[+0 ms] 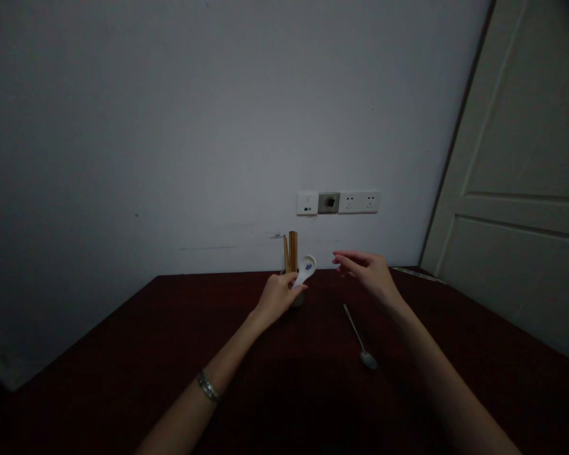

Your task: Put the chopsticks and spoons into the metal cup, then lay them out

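The holder (298, 301) for the chopsticks (293, 249) is mostly hidden: the left hand (275, 297) covers its front, and only a dim, pale patch of its lower side shows below the fingers. Its rim and full shape cannot be made out. The chopsticks stand close together in it, their upper ends rising above the left hand in front of the wall (218, 126); their lower parts are out of sight, and they overlap too much to count.

The left hand is closed in a pinch on the handle of a white spoon (307, 266), held up just beside the chopsticks. The spoon's bowl is uppermost and its hollow, with a blue mark inside, is in view; the end of the handle is hidden by the fingers. A bracelet (207, 386) circles the left wrist.

The right hand (372, 272) is raised over the bench (171, 328), partly open, with thumb and fingers loosely bent and no object visible in it. Some of its fingers are hidden behind the others. Below it, a long metal spoon (368, 360) lies on the bench, its bowl toward the person.

The near part of the bench is lost in shadow, and both forearms are cut off at the bottom edge. A thin, flat strip (417, 274) at the far right is too dim to identify.
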Demonstrator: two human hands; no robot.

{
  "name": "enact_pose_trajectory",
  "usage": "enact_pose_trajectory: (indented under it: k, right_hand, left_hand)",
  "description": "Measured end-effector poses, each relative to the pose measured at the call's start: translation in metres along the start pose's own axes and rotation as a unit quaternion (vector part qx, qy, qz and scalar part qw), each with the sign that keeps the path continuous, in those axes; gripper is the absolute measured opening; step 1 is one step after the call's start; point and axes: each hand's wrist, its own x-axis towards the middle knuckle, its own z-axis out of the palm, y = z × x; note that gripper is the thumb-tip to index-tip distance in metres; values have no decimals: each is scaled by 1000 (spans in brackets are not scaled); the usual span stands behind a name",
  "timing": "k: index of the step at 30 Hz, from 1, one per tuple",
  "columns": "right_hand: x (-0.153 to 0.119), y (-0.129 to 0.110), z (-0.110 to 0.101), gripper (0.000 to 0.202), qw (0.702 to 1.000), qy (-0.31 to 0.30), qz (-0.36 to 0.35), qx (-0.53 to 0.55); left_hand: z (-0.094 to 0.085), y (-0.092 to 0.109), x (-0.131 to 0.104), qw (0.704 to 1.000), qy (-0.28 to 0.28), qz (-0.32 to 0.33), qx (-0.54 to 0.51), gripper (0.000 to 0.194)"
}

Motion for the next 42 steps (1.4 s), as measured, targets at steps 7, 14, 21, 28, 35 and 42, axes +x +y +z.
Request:
enact_pose_trajectory:
  k: [7,14,21,28,35,42]
  right_hand:
    - [-8,3,21,29,988,-34,-102,-111]
    - [-13,5,29,21,972,-25,-150,-179]
    - [-14,8,30,20,948,-25,-155,-276]
    - [-15,12,29,23,931,-42,-147,-332]
    - [-4,-1,19,23,917,-33,-170,-358]
    - [42,-35,24,25,872,-16,-220,-436]
  left_hand:
    - [-5,0,-10,993,-7,14,121,27]
    - [0,-2,-13,982,-29,31,186,28]
    - [2,1,-16,972,-57,36,226,24]
    - [-2,4,-14,959,-99,35,264,34]
    - [-32,-24,0,986,-4,-24,166,51]
    - [-25,-110,2,979,66,-191,-22,53]
